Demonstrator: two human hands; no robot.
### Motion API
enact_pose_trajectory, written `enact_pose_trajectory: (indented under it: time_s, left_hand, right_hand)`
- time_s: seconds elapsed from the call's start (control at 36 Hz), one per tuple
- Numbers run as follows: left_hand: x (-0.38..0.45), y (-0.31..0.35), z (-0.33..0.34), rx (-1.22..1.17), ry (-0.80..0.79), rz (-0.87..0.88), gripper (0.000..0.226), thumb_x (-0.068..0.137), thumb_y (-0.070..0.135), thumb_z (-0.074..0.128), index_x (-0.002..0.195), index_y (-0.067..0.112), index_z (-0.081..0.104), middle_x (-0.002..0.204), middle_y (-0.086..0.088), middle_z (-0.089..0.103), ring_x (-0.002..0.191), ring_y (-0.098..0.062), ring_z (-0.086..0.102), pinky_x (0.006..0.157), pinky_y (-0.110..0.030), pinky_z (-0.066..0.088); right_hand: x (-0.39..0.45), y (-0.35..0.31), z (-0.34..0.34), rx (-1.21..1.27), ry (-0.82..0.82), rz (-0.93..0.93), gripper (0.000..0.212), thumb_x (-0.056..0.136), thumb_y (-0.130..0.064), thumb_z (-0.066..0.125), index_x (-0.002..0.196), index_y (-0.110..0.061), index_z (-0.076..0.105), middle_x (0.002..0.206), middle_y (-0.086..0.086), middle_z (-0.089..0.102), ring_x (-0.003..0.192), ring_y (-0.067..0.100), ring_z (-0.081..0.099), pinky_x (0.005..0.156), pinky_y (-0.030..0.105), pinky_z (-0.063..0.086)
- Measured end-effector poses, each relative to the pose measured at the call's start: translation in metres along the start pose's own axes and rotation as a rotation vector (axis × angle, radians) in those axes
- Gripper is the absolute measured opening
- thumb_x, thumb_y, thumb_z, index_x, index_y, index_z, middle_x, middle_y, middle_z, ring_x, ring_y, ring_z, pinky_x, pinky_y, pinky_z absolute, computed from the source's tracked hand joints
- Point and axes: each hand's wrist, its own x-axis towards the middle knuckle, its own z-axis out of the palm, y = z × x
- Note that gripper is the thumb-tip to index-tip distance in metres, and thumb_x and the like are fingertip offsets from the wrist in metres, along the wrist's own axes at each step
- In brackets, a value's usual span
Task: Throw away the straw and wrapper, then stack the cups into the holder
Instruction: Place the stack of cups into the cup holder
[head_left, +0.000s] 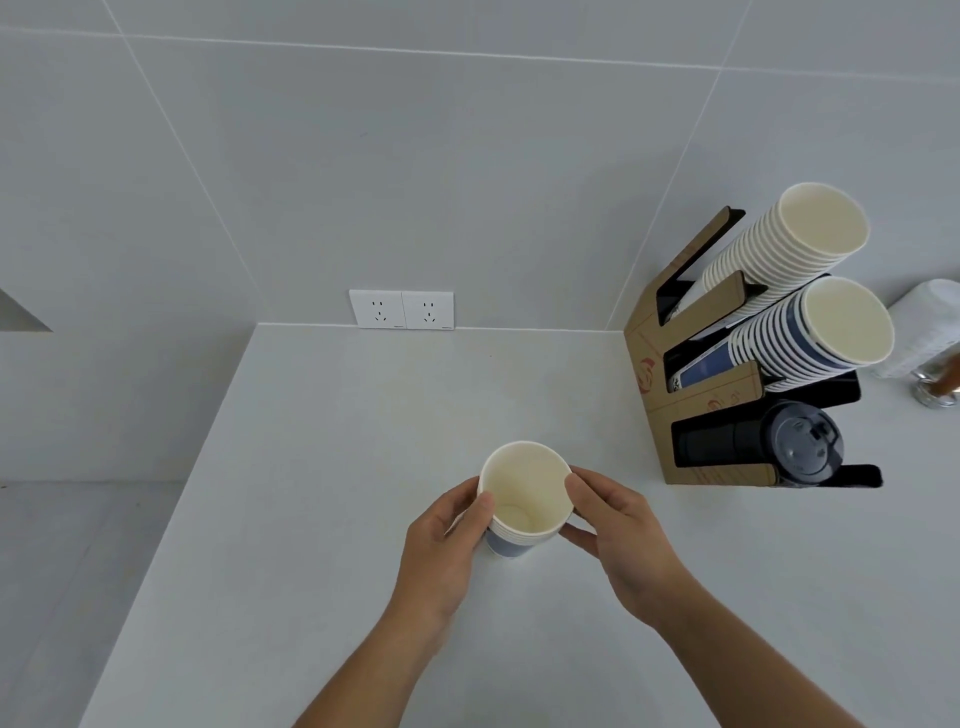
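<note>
No straw or wrapper in view, so prob. binned already; both hands, left (441, 535) & right (618, 525), grip a short nested stack of cups (522, 499) over the worktop (311, 467), w/ loading into the holder (696, 395) still left.

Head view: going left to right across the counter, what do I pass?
Left hand → stack of paper cups gripped between both hands → right hand → cardboard cup holder → black lids in its lowest slot → glass jar at the right edge.
</note>
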Motion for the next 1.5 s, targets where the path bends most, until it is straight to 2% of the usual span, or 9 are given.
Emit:
enact_pose_trajectory:
  time_s: [0.39,0.56,0.72,0.86,1.0,1.06,1.17,1.36,1.5]
  left_hand:
    - [-0.026,0.046,0.042,-0.132,0.013,0.111,0.025,0.077,0.038,0.072,0.101,0.037,0.077,0.110,0.015,0.075,0.105,0.000,0.067,0.083,-0.016,0.052]
    - [-0.038,0.078,0.076,-0.162,0.030,0.204,0.029,0.075,0.037,0.072,0.103,0.030,0.078,0.110,0.011,0.076,0.105,-0.002,0.068,0.091,-0.025,0.049]
    - [-0.056,0.107,0.117,-0.199,-0.016,0.293,0.031,0.079,0.029,0.071,0.109,0.023,0.076,0.113,0.006,0.075,0.109,-0.006,0.067,0.095,-0.027,0.047]
    - [-0.075,0.136,0.157,-0.227,-0.058,0.375,0.049,0.060,0.041,0.075,0.106,0.022,0.077,0.112,0.004,0.076,0.108,-0.007,0.068,0.097,-0.028,0.046]
    - [-0.086,0.162,0.190,-0.218,-0.111,0.436,0.038,0.072,0.032,0.073,0.107,0.020,0.077,0.112,0.004,0.076,0.109,-0.007,0.068,0.100,-0.030,0.045]
    - [-0.093,0.173,0.208,-0.212,-0.139,0.467,0.034,0.076,0.029,0.072,0.108,0.019,0.076,0.112,0.004,0.076,0.109,-0.008,0.068,0.101,-0.030,0.045]
    - [-0.098,0.191,0.236,-0.207,-0.201,0.506,0.051,0.063,0.038,0.075,0.109,0.017,0.075,0.112,0.003,0.076,0.109,-0.008,0.068,0.100,-0.030,0.046]
    - [-0.094,0.205,0.282,-0.219,-0.241,0.478,0.027,0.079,0.025,0.072,0.103,0.014,0.077,0.107,-0.001,0.078,0.105,-0.013,0.070,0.093,-0.029,0.052]
    - [-0.085,0.206,0.302,-0.212,-0.234,0.454,0.020,0.084,0.022,0.071,0.102,0.014,0.078,0.107,-0.001,0.077,0.106,-0.014,0.070,0.093,-0.030,0.052]
  right_hand:
    - [-0.021,-0.046,-0.030,0.118,-0.066,-0.120,0.038,0.100,-0.020,0.051,0.087,-0.042,0.080,0.100,-0.019,0.076,0.097,-0.002,0.069,0.068,0.016,0.058]
    - [-0.035,-0.086,-0.058,0.085,-0.129,-0.245,0.042,0.100,-0.019,0.050,0.090,-0.047,0.078,0.106,-0.020,0.075,0.102,-0.002,0.068,0.074,0.016,0.058]
    - [-0.049,-0.122,-0.094,0.075,-0.150,-0.364,0.033,0.099,-0.020,0.052,0.097,-0.040,0.079,0.112,-0.011,0.075,0.108,0.007,0.068,0.076,0.018,0.058]
    - [-0.067,-0.151,-0.128,0.061,-0.177,-0.497,0.034,0.100,-0.021,0.050,0.100,-0.039,0.078,0.112,-0.010,0.076,0.109,0.006,0.067,0.084,0.019,0.057]
    - [-0.081,-0.180,-0.159,0.053,-0.188,-0.609,0.030,0.101,-0.020,0.050,0.110,-0.031,0.076,0.112,-0.009,0.076,0.107,0.006,0.068,0.083,0.018,0.056]
    - [-0.087,-0.193,-0.175,0.046,-0.174,-0.662,0.032,0.100,-0.022,0.051,0.103,-0.038,0.078,0.109,-0.007,0.076,0.103,0.006,0.070,0.080,0.017,0.057]
    - [-0.096,-0.216,-0.202,0.033,-0.144,-0.762,0.036,0.100,-0.023,0.051,0.096,-0.046,0.078,0.110,-0.014,0.076,0.104,0.003,0.069,0.080,0.019,0.058]
    - [-0.096,-0.238,-0.245,0.028,-0.078,-0.810,0.031,0.098,-0.021,0.055,0.100,-0.042,0.078,0.111,-0.014,0.076,0.107,0.006,0.068,0.084,0.030,0.060]
    - [-0.088,-0.244,-0.263,0.035,-0.062,-0.805,0.033,0.098,-0.021,0.055,0.095,-0.044,0.079,0.108,-0.014,0.076,0.105,0.006,0.069,0.081,0.029,0.061]
